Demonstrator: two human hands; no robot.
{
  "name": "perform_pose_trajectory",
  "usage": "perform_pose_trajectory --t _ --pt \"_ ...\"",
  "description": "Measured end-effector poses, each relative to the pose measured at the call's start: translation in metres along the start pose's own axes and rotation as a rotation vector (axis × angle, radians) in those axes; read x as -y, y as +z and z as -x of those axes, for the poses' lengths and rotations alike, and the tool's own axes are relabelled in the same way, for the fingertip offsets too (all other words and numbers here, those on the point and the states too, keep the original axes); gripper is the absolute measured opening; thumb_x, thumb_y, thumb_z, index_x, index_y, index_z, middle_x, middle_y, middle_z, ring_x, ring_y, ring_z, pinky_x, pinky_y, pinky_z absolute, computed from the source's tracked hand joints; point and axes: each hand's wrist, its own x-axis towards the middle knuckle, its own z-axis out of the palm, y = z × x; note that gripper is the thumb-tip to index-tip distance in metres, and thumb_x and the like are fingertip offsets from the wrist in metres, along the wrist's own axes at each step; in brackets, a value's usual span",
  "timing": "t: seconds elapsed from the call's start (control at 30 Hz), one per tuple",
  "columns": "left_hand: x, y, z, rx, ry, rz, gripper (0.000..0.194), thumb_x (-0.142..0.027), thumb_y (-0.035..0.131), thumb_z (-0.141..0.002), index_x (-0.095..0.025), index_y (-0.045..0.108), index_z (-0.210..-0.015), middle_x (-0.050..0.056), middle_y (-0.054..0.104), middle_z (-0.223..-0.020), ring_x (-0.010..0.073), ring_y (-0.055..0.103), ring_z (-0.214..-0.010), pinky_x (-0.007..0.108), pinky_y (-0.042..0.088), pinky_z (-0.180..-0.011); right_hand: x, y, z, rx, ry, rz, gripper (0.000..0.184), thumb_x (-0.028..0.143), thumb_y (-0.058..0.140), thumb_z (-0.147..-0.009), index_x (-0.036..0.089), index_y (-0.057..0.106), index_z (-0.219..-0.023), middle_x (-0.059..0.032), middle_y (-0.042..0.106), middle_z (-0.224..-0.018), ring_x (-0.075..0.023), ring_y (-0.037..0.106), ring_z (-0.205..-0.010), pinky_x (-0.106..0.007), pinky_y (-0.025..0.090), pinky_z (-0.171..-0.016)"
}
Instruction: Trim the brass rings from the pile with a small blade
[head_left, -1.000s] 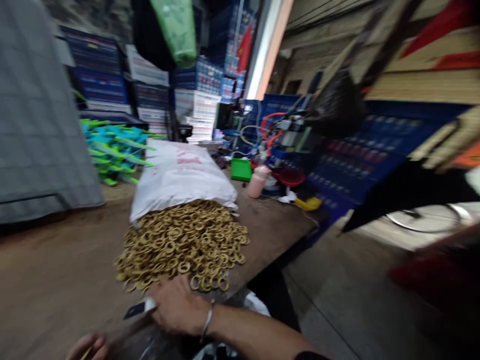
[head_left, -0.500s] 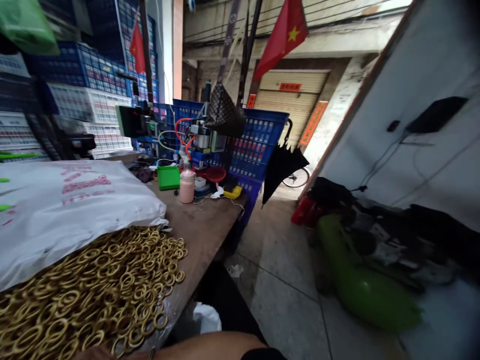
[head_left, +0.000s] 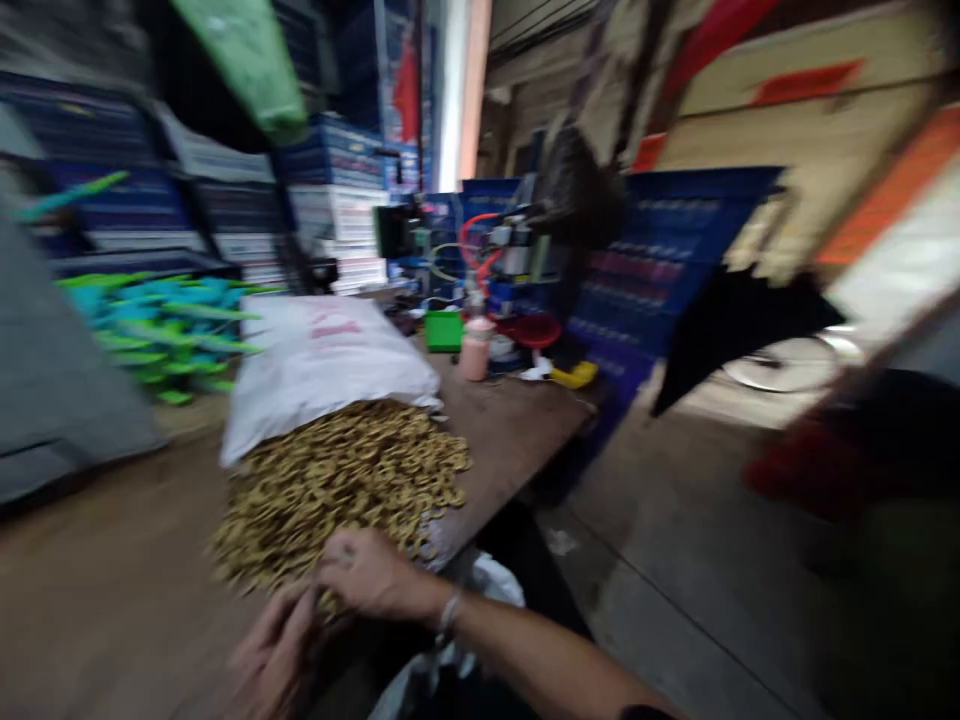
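Note:
A heap of gold-coloured rings (head_left: 352, 480) spreads over the brown table (head_left: 502, 430), spilling from the mouth of a white sack (head_left: 330, 370). At the heap's near edge my right hand (head_left: 367, 572) has its fingers curled in, a bracelet (head_left: 448, 615) on its wrist. My left hand (head_left: 274, 650) is just below and to the left, its fingertips meeting those of the right; motion smears it, but the fingers look pressed together. Whatever lies between the fingertips is too blurred to make out.
Green and blue plastic pieces (head_left: 172, 325) lie behind the sack. Farther back are a green tray (head_left: 444, 331), a pink bottle (head_left: 475, 348), and a red dish (head_left: 532, 330). Blue crates (head_left: 637, 270) and a black umbrella (head_left: 739, 325) stand beyond. A white bag (head_left: 499, 580) hangs below the table's edge.
The view has swung left, so the ring heap and sack sit nearer the middle. Both hands now show together at the heap's near edge; before, only a forearm and part of a hand showed.

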Motion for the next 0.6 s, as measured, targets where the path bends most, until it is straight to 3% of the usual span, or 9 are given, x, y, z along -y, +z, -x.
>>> perform_pose_trajectory --t 0.1,0.17,0.2,0.33,0.6 --pt "-0.02 0.001 0.012 0.03 -0.056 0.026 0.031 -0.047 0.063 -0.066 -0.02 0.059 -0.082 -0.003 0.055 -0.056 0.0094 0.048 -0.041 0.019 0.038 -0.037 -0.006 -0.013 -0.016 0.005 -0.034 -0.094 0.016 0.023 0.049 -0.076 0.015 0.048 -0.062 0.0078 0.038 -0.055 -0.0055 0.035 -0.053 -0.018 0.029 -0.049" --pt "-0.032 0.008 0.018 0.291 -0.124 0.245 0.032 -0.05 0.056 -0.071 -0.019 0.054 -0.081 -0.006 0.048 -0.052 0.0047 0.038 -0.035 0.015 0.029 -0.033 -0.009 -0.016 -0.014 0.025 -0.06 -0.122 0.018 0.023 0.047 -0.076 0.016 0.044 -0.059 0.0076 0.036 -0.055 -0.0059 0.033 -0.054 -0.018 0.027 -0.05" --pt "-0.036 0.011 0.021 0.338 -0.144 0.32 0.032 -0.049 0.056 -0.072 -0.018 0.052 -0.078 -0.007 0.046 -0.051 0.0034 0.035 -0.034 0.014 0.026 -0.032 -0.01 -0.016 -0.01 0.04 -0.073 -0.117 0.019 0.024 0.045 -0.076 0.016 0.043 -0.059 0.0074 0.036 -0.055 -0.0064 0.033 -0.054 -0.019 0.027 -0.051" --pt "-0.042 0.017 0.032 0.375 -0.149 0.47 0.029 -0.045 0.056 -0.073 -0.018 0.047 -0.074 -0.007 0.046 -0.053 0.0024 0.034 -0.035 0.013 0.023 -0.032 -0.012 -0.017 0.0 0.094 -0.081 -0.122 0.021 0.03 0.043 -0.078 0.017 0.044 -0.062 0.0065 0.038 -0.056 -0.0075 0.034 -0.055 -0.019 0.028 -0.052" --pt "-0.039 0.013 0.031 0.373 -0.155 0.531 0.026 -0.041 0.058 -0.074 -0.018 0.046 -0.075 -0.006 0.048 -0.055 0.0023 0.035 -0.037 0.014 0.025 -0.034 -0.014 -0.014 -0.005 0.151 -0.069 -0.185 0.023 0.034 0.041 -0.081 0.017 0.047 -0.068 0.0054 0.043 -0.059 -0.0078 0.038 -0.055 -0.019 0.031 -0.053"
